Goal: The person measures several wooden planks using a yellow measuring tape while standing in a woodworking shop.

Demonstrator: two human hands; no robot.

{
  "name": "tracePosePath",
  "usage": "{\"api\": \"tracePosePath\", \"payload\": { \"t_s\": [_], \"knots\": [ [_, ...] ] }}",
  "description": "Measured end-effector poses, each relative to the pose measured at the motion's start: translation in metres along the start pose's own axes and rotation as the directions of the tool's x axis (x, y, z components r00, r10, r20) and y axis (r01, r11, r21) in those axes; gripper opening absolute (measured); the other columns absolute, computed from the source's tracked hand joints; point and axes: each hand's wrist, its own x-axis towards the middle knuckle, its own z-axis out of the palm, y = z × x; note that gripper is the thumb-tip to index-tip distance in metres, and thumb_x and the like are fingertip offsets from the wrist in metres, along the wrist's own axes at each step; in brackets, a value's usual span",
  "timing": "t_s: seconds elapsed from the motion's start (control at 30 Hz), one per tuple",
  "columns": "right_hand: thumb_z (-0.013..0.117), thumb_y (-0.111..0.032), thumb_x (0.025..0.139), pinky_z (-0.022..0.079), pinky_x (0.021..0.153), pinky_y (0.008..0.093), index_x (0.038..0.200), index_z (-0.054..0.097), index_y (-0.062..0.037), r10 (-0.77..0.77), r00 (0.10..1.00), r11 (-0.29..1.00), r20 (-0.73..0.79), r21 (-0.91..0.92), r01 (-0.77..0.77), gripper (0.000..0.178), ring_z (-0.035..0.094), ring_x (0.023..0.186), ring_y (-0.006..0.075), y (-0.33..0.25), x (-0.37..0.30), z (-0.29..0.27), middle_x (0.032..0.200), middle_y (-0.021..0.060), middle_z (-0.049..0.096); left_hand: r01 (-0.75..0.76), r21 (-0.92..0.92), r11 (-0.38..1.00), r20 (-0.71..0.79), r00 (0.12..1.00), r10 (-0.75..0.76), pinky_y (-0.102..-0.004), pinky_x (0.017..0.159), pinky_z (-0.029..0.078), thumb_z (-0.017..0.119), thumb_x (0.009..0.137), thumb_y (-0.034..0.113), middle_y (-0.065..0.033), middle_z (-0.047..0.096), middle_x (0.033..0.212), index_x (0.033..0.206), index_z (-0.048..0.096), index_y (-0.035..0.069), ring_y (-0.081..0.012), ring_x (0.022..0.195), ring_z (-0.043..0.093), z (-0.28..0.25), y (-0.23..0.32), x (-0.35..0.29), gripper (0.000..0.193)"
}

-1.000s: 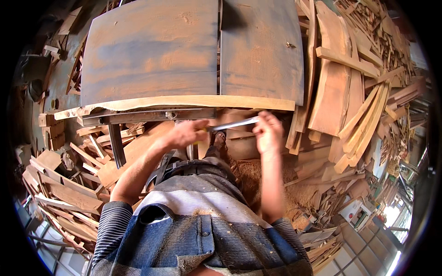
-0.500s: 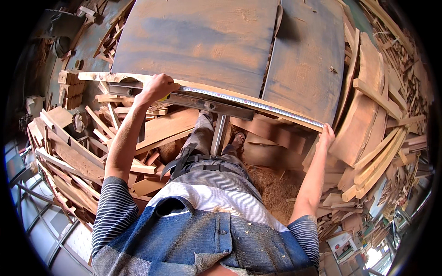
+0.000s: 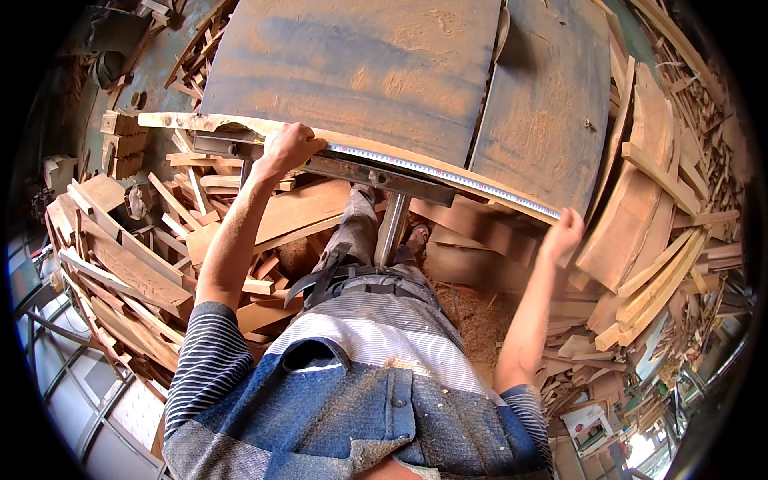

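A long, narrow wooden strip (image 3: 200, 122) with an uneven left end lies along the near edge of the sawdust-covered machine table (image 3: 360, 76). Along the strip's near side runs the pulled-out white blade of a tape measure (image 3: 448, 175). My left hand (image 3: 290, 150) is closed at the left end of this blade; a trace of yellow shows beneath it, and the tape's case is mostly hidden by the fingers. Near the table's right corner, my right hand (image 3: 565, 230) has its fingers closed at the other end of the blade.
A slot with a thin curved metal piece (image 3: 502, 36) divides the table top. Below its edge are a steel rail (image 3: 392, 181) and a metal post (image 3: 392, 230). Stacked boards (image 3: 632, 192) and offcuts (image 3: 120, 264) crowd both sides; sawdust (image 3: 480, 320) covers the floor.
The view has shifted slightly, so the table and my left hand appear further right. My right hand has come slightly closer to the left, and the visible tape blade is a little shorter.
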Motion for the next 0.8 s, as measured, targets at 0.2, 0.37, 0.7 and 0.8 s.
{"api": "tracePosePath", "payload": {
  "t_s": [0.2,0.37,0.7,0.8],
  "knots": [
    [0.074,-0.025,0.087,0.057,0.077,0.0346,0.098,0.078,-0.0011,-0.092,0.639,0.989,0.763,0.143,-0.028,0.026,0.073,0.082,0.0195,-0.183,-0.106,0.082,0.088,0.011,0.078,-0.033,0.008,0.999,-0.025,0.999,0.033,-0.0462,0.068,0.054,0.072,0.089,0.043,-0.0198,0.067,0.067,0.077,0.076,0.003,-0.0362,0.067,0.069,0.001,-0.001,0.0,0.042],
    [0.072,-0.026,0.08,0.058,0.078,0.04,0.088,0.08,-0.0097,0.028,0.621,0.995,0.783,-0.083,0.061,0.02,0.076,0.083,0.0297,-0.219,-0.122,0.132,0.086,0.0135,0.078,-0.045,0.014,0.999,-0.035,0.998,0.046,-0.0467,0.069,0.055,0.072,0.088,0.043,-0.0196,0.068,0.069,0.077,0.077,0.004,-0.0365,0.068,0.07,0.007,-0.009,0.002,0.041],
    [0.074,-0.025,0.075,0.059,0.078,0.0403,0.081,0.079,-0.0102,0.07,0.602,0.981,0.796,-0.164,0.103,0.017,0.076,0.082,0.0295,-0.223,-0.115,0.143,0.082,0.013,0.078,-0.069,-0.028,0.997,-0.09,0.994,0.066,-0.0474,0.072,0.056,0.072,0.087,0.042,-0.0185,0.07,0.072,0.079,0.077,0.004,-0.0375,0.073,0.071,0.011,-0.012,-0.004,0.039],
    [0.075,-0.026,0.075,0.059,0.078,0.0391,0.08,0.079,-0.0101,0.101,0.581,0.977,0.808,-0.19,0.095,0.017,0.076,0.08,0.0282,-0.224,-0.112,0.144,0.082,0.0121,0.078,-0.065,-0.033,0.997,-0.086,0.994,0.062,-0.0475,0.072,0.056,0.073,0.087,0.041,-0.0186,0.071,0.073,0.079,0.077,0.004,-0.0375,0.074,0.071,0.009,-0.011,-0.004,0.038]
  ]
}}
